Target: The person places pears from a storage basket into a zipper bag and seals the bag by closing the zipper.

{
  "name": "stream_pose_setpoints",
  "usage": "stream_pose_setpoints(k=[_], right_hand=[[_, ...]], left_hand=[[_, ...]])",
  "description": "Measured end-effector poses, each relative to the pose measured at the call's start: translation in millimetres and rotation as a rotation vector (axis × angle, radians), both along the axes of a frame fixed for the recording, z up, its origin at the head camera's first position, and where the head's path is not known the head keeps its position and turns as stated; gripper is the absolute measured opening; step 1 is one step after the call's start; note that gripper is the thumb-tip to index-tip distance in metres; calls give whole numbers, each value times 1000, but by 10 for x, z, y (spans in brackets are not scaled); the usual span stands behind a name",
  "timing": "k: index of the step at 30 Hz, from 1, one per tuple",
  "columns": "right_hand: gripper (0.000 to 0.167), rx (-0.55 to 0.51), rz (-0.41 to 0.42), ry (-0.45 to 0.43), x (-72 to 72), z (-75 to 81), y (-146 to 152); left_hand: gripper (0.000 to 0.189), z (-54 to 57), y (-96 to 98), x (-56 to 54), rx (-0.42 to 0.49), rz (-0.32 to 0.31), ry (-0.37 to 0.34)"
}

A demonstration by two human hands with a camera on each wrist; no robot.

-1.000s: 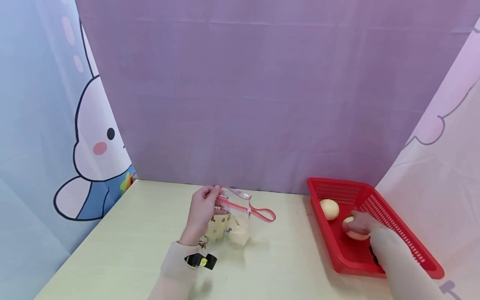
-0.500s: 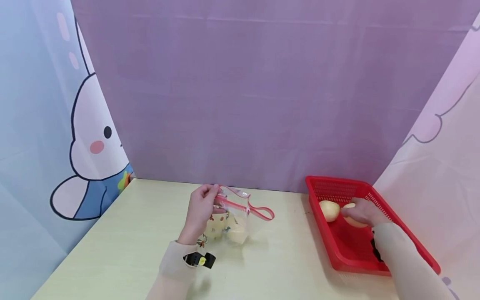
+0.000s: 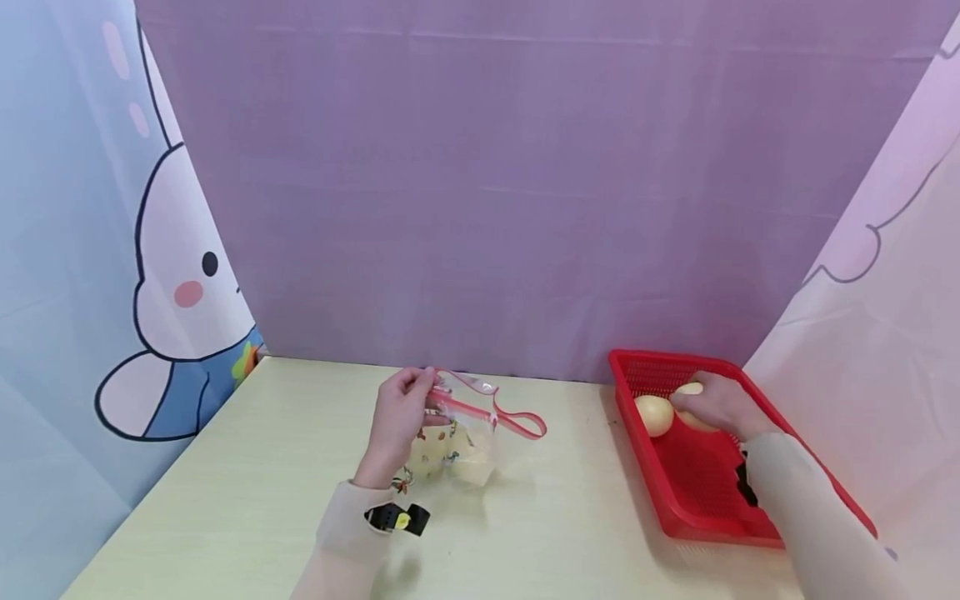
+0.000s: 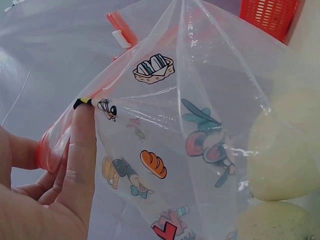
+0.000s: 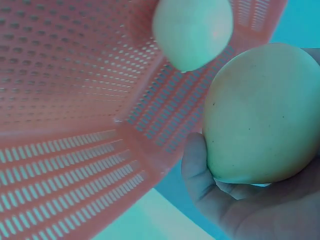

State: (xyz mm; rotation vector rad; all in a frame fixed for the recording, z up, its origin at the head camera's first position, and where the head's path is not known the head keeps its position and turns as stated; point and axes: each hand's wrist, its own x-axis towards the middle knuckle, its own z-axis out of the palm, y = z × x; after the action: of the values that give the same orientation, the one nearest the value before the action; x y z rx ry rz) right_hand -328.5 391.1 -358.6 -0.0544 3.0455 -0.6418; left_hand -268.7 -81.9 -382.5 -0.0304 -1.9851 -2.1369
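A clear zip bag (image 3: 468,440) with red zip edges and printed cartoon figures stands on the table, with pale yellow fruits (image 4: 282,150) inside. My left hand (image 3: 397,421) pinches the bag's upper edge at its left side, and the mouth gapes. Over at the right, my right hand (image 3: 720,403) grips a pale yellow, rounded fruit (image 5: 262,115) with small dark specks, within the red plastic basket (image 3: 660,492). Another pale fruit (image 3: 654,415) lies beside it against the basket's left side. Fingers hide part of the gripped fruit in the head view.
The pale table (image 3: 247,483) extends left of the bag and between bag and basket. A purple cloth (image 3: 480,200) hangs behind it. Printed curtains stand at both sides, the left one (image 3: 67,333) showing a white cartoon animal.
My right hand has moved the gripped fruit up and slightly left toward the basket's far side, near the other fruit. The left hand keeps its hold on the bag. The view has shifted slightly.
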Motion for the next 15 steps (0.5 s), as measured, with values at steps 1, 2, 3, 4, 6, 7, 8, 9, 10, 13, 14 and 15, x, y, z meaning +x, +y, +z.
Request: stream_pose_setpoints(k=[1, 2, 3, 4, 6, 7, 8, 9, 10, 13, 14, 15], right_hand=[[59, -1, 2, 4, 3, 20, -17], [58, -3, -3, 1, 12, 45, -35], [58, -4, -4, 1, 18, 66, -50], [57, -4, -4, 5, 24, 86, -66], [56, -2, -7, 12, 29, 123, -88], [54, -1, -7, 19, 30, 136, -96], [53, 1, -7, 29, 32, 149, -101], [52, 11, 0, 49, 29, 156, -107], [50, 16, 4, 68, 27, 163, -112], [45, 12, 10, 111, 42, 198, -145], [44, 9, 12, 119, 50, 213, -160], [43, 3, 13, 123, 60, 229, -178]], left_hand=[[30, 2, -1, -2, 0, 0, 0], [31, 4, -2, 0, -2, 0, 0], [32, 7, -2, 1, -2, -1, -2], [32, 8, -3, 0, -4, 0, -2], [32, 8, -4, -4, -5, 0, -3], [32, 9, -3, -4, -5, 1, -4], [31, 10, -3, -3, -4, 1, -5], [31, 10, -3, -5, -3, 1, -5], [31, 11, -3, -4, -1, 0, -5], [31, 19, 0, 4, 1, -1, -5], [31, 21, 1, 6, 1, -2, -5], [31, 22, 2, 7, 0, -3, -5]])
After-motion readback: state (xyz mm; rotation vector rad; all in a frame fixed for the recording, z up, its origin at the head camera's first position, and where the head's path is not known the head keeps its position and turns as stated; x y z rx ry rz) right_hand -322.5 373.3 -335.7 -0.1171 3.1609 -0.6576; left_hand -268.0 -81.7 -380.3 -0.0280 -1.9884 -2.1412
